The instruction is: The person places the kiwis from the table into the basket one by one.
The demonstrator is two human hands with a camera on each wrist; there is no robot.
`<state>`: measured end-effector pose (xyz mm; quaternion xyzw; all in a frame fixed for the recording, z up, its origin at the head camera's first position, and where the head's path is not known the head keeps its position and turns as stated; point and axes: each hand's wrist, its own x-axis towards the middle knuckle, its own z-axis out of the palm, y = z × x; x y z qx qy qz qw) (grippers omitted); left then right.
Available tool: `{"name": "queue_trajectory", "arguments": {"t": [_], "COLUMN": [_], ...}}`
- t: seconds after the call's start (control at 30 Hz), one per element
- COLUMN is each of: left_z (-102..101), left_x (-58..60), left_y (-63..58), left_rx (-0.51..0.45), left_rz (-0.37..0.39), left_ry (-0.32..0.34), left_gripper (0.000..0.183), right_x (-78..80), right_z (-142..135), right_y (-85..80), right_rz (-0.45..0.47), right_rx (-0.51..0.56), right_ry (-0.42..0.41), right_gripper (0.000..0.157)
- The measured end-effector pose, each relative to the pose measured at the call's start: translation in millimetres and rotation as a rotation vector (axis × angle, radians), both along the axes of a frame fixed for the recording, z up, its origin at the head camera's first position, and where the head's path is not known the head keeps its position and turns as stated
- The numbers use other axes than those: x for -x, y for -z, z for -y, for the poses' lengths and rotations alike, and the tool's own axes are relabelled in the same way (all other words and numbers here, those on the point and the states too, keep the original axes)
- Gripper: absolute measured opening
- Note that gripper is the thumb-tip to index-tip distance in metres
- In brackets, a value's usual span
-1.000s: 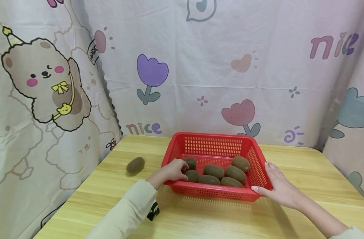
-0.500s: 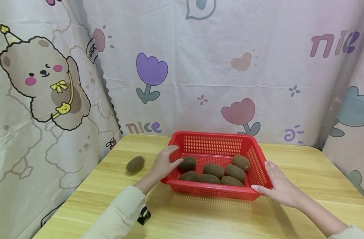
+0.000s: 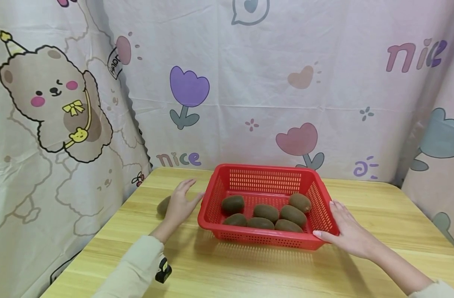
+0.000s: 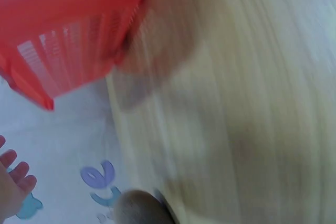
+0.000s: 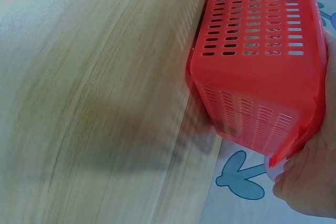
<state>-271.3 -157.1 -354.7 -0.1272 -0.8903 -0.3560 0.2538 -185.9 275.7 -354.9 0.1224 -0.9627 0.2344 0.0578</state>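
Note:
A red plastic basket (image 3: 262, 240) with slotted walls holds several brown kiwis (image 3: 266, 212) on its floor. My right hand (image 3: 351, 234) rests on its near right corner, fingers straight along the right rim and thumb on the front rim. To the left of the basket, my left hand (image 3: 179, 207) hovers with its fingers spread and nothing in them. Beside it, a single kiwi (image 3: 163, 205) lies on the table, partly hidden behind the hand. In the left wrist view, that kiwi (image 4: 137, 208) shows at the bottom edge, apart from the fingertips (image 4: 22, 176).
The basket stands on a light wooden table (image 3: 257, 273) toward its back edge. Behind and at the left hangs a white printed curtain (image 3: 230, 82). A small black device (image 3: 163, 271) is worn at my left wrist.
My left hand has let go of a kiwi inside the basket, lifted out over the left rim and moved left to the lone kiwi. My right hand has stayed on the basket.

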Motion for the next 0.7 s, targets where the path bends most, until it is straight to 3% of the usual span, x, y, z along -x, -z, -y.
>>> {"name": "queue_trajectory", "arguments": {"t": [0.3,0.7], "left_z": [32.4,77.1], "left_x": [12.3,18.3], "left_y": [16.6,30.0], "left_rx": [0.033,-0.047], "left_rz": [0.092,0.295], "left_ry": [-0.109,-0.215], "left_gripper": [0.063,0.071], "right_x": [-0.3,-0.4], "right_z": [0.5,0.5], "right_y": [-0.2,-0.6], "right_rz": [-0.005,-0.010], "right_rx": [-0.001,-0.004], "right_ry": [-0.002,-0.001], "right_gripper": [0.101,0.101]}}
